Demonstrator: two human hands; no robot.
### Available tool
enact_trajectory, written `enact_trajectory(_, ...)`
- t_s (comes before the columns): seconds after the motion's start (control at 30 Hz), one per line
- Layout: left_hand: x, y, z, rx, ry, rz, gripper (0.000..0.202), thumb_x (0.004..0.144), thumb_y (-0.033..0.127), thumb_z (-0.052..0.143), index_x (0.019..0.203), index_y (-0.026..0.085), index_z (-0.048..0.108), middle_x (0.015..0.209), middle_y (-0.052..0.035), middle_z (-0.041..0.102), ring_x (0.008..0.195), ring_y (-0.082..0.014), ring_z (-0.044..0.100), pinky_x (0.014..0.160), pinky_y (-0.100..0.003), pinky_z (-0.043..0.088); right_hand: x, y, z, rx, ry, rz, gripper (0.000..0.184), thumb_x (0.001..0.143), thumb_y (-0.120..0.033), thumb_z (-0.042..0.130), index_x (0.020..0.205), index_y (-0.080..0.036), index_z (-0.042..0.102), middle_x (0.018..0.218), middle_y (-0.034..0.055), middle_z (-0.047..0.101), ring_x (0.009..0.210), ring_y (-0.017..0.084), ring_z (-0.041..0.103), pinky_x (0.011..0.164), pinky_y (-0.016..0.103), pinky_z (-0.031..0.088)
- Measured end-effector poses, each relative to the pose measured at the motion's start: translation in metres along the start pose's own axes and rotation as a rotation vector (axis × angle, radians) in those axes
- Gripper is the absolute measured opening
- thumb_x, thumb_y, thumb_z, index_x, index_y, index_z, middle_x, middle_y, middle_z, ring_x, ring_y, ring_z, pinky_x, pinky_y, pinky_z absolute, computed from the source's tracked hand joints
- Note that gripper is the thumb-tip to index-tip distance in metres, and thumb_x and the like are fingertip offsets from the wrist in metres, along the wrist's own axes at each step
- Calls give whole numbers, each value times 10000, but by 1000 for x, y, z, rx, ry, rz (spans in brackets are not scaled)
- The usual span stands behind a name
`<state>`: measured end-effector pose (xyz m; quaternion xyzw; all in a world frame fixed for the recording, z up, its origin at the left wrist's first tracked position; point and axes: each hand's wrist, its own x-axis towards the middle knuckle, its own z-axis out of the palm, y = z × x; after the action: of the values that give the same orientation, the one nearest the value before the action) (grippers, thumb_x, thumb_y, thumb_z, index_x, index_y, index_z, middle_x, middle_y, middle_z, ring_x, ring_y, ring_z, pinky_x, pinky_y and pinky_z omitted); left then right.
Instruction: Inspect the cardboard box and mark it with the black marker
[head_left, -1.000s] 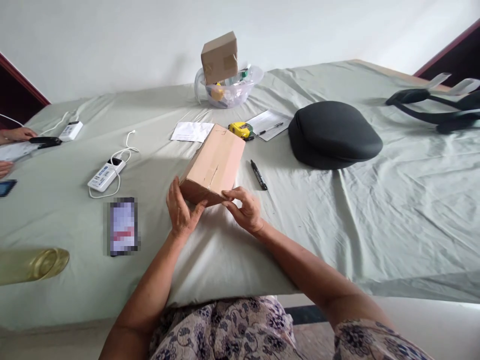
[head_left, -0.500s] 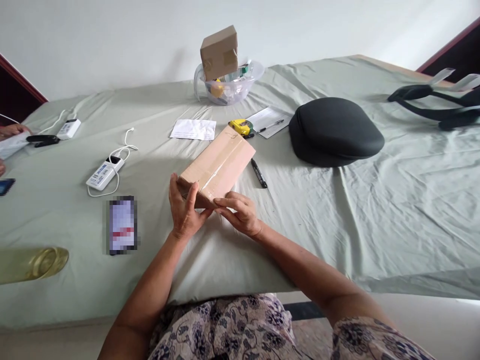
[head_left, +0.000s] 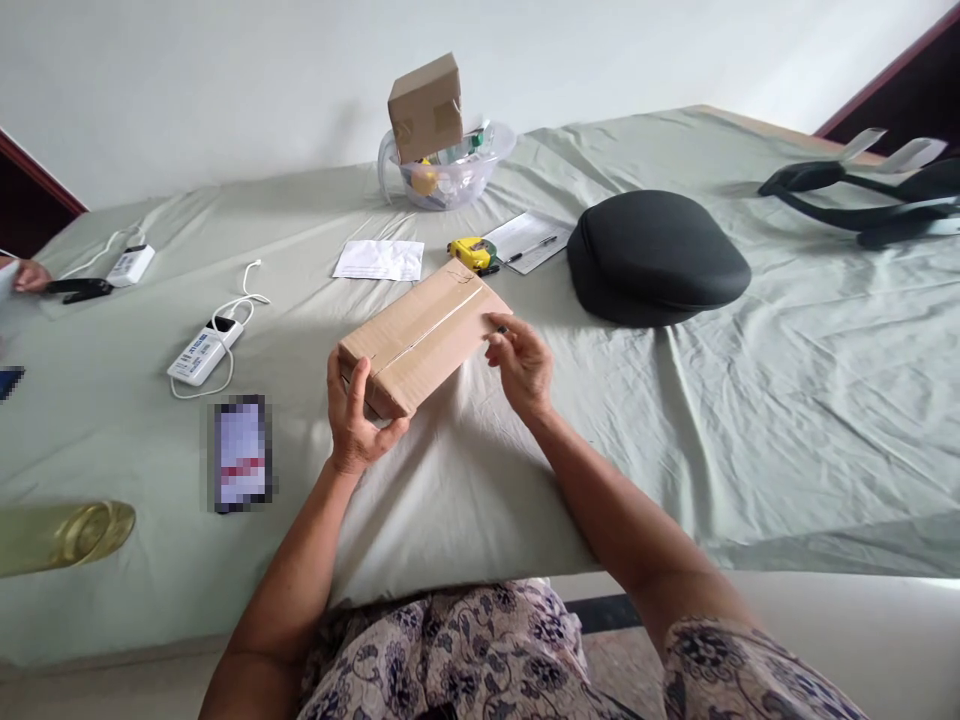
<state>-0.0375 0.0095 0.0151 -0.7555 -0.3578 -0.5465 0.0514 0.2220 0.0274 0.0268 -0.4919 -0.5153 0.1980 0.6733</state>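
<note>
A taped brown cardboard box (head_left: 420, 338) lies on the grey-green sheet (head_left: 750, 400) in front of me. My left hand (head_left: 352, 415) grips its near left end, thumb on top and fingers under the corner. My right hand (head_left: 520, 362) is at the box's far right corner, fingertips pinched against its edge. A black marker lies just behind my right hand and is mostly hidden by it.
A phone (head_left: 240, 452) and a white power bank with cable (head_left: 202, 352) lie left of the box. Behind it are a paper slip (head_left: 379, 260), a yellow tape measure (head_left: 471, 254), a notepad with pen (head_left: 529, 242), a black cushion (head_left: 656, 260) and a clear bowl (head_left: 450, 175) with a small box (head_left: 425, 108). Another person's hand (head_left: 30, 276) is far left.
The box has been turned counter-clockwise so it lies more across me. My right hand went from the near end up to the far right corner. My left hand kept its hold.
</note>
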Motion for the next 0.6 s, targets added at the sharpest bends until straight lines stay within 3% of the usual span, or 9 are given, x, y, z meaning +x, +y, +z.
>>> enact_trajectory(0.13, 1, -5, -2, -64, 7, -42, 972, 797, 624, 776, 1582, 212, 379, 1610, -243, 383, 1481, -441, 455, 1179, -609, 419, 14, 2, -8, 108, 93, 103, 566, 782, -723, 760, 1099, -255, 727, 571, -73, 526, 520, 106, 515, 497, 237, 447)
enact_trajectory(0.23, -1, -11, -4, -166, -5, -122, 993, 789, 655, 780, 1592, 239, 371, 1606, -213, 402, 1491, -426, 446, 1204, -600, 398, 17, 0, -10, 144, 106, 136, 590, 735, -783, 754, 961, -239, 724, 570, -73, 522, 507, 92, 482, 488, 227, 412)
enact_trajectory(0.4, 0, -15, -8, -367, -29, -320, 1003, 814, 679, 742, 1632, 331, 278, 1635, -144, 396, 1507, -386, 436, 1219, -555, 409, 13, 3, -10, 54, 78, 83, 602, 770, -822, 691, 783, -220, 696, 593, -45, 539, 546, 104, 473, 543, 256, 411)
enact_trajectory(0.6, 10, -11, -11, -445, 26, -518, 1053, 816, 768, 635, 1651, 296, 201, 1618, -154, 424, 1466, -358, 499, 1186, -486, 471, 8, 9, -7, -46, -10, 44, 609, 834, -820, 622, 769, -218, 693, 690, 0, 597, 686, 151, 554, 685, 311, 488)
